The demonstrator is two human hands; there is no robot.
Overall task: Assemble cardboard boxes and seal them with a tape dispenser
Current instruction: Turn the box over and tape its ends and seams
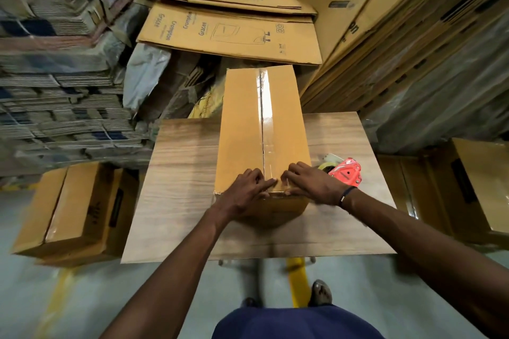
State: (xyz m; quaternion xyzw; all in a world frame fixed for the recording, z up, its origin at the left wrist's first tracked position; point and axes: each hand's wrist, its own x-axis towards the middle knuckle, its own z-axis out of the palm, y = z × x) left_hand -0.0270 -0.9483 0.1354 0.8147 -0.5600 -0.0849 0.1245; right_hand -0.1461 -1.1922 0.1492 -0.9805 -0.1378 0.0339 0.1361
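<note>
Warehouse stacks all round; box (261,129) mid-table (179,187), taped seam up. Likely empty, light, stiff but slick on tape: grip by side walls. Left hand (245,191) & right hand (311,183) press tape at 6 o'clock edge, fingers flat, holding nothing. Dispenser (345,172) at 3 o'clock.

A single wide-angle head view looks forward and steeply down from above the person, close over the bench (179,173). Both forearms reach in from the near edge, and stacked cardboard (228,33) fills the far side, bowed by the lens.
</note>
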